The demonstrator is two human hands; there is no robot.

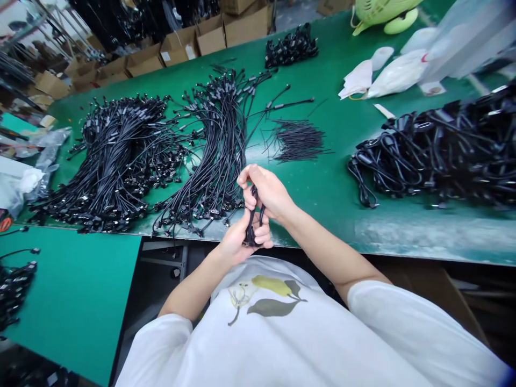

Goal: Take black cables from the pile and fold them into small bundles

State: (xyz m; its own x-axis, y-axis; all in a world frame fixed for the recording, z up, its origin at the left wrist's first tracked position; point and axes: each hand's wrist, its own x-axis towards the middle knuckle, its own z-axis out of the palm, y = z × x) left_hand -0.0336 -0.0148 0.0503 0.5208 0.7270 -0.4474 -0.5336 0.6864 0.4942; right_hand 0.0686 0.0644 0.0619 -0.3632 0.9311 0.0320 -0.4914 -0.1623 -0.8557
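Grip: the left hand (238,243) is closed around the lower part of a looped black cable (253,216); the right hand (266,191) is closed around its upper part, fingers curled over it.
Held item: the cable sits between both hands at lower centre, just above the near edge of the green tabletop (322,177).
Things: the nearest items are the dangling ends of a fanned cable bundle (215,148), just beyond the hands. A larger fanned bundle (116,161) lies at left centre, and a small bunch of thin wires (298,141) lies to the right.
Risk: the loop could slip if either hand loosens, and the bundle's hanging ends could snag it or get dragged off the edge.
Rest: a coiled cable heap (427,156) fills the right side, white bags (397,75) lie upper right, and cardboard boxes (177,48) stand upper left.
In the way: nothing lies between the hands and the person's white T-shirt (262,328).
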